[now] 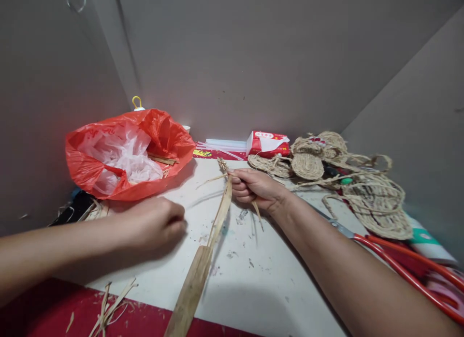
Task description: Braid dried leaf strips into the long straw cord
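Observation:
My right hand (252,188) is closed round a thin twisted straw cord, whose knotted tip sticks up past the fingers. From that grip a long flat strip of dried leaf (192,288) runs down toward the near edge, narrow at the top and wider below. A short thin end pokes out beneath my right hand, and another points left. My left hand (159,226) is a loose fist over the white board (253,288), left of the strip and apart from it; whether its curled fingers hold anything is hidden.
A red plastic bag (174,139) stands back left. Woven straw pieces (308,165) and red-handled scissors (384,259) lie right. A red tissue pack (270,144) is at the back, straw scraps (107,310) at the near left. Grey walls close the back and sides.

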`<state>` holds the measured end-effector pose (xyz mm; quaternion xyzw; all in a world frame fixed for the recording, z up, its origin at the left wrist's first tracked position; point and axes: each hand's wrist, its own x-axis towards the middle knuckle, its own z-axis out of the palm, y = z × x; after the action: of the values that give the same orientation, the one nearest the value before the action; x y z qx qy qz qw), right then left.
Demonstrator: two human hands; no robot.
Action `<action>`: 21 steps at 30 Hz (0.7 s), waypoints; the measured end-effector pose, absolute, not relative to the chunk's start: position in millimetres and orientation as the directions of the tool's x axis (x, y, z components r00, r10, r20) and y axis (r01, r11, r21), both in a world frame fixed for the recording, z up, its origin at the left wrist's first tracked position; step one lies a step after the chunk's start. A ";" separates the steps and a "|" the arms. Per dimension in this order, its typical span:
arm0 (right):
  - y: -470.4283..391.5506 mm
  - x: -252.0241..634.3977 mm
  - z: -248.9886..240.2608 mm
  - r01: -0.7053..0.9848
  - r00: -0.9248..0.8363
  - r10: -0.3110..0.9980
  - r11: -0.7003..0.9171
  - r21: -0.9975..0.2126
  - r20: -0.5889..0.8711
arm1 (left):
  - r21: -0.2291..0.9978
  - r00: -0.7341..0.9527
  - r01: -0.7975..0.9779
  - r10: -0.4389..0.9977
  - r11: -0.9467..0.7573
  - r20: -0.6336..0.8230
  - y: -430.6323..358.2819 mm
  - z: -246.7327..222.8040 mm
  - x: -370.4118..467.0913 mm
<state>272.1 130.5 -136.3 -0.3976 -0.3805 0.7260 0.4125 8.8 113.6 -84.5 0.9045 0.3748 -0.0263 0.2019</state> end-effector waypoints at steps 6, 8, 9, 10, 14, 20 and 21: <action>129.8 269.9 -136.7 -0.280 -0.354 0.896 -0.376 -0.883 -0.269 | 0.352 0.784 0.619 0.578 -0.702 -0.225 74.1 -112.9 28.9; 129.6 269.2 -136.6 -0.277 -0.357 0.894 -0.376 -0.884 -0.269 | 0.433 0.804 0.590 0.546 -0.682 -0.236 72.6 -113.2 30.6; 129.5 269.0 -136.5 -0.276 -0.358 0.894 -0.376 -0.885 -0.268 | 0.481 0.812 0.575 0.536 -0.662 -0.232 72.5 -112.3 30.7; 129.6 269.0 -136.6 -0.276 -0.359 0.894 -0.375 -0.885 -0.267 | 0.526 0.814 0.564 0.537 -0.637 -0.222 72.5 -110.9 30.3; 129.9 270.0 -137.4 -0.279 -0.357 0.898 -0.366 -0.888 -0.258 | 0.692 0.764 0.558 0.608 -0.458 -0.215 74.5 -100.6 23.7; 131.2 270.3 -140.1 -0.272 -0.377 0.892 -0.363 -0.891 -0.249 | 0.846 0.669 0.530 0.639 -0.052 -0.380 98.4 -82.9 7.8; 131.4 270.0 -140.4 -0.272 -0.378 0.891 -0.365 -0.891 -0.249 | 0.861 0.664 0.508 0.638 -0.004 -0.389 105.6 -81.8 6.0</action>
<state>270.0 131.4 -140.4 -0.3893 -0.3981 0.7285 0.3991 6.0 105.6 -81.8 0.7064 0.4058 0.0562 0.5772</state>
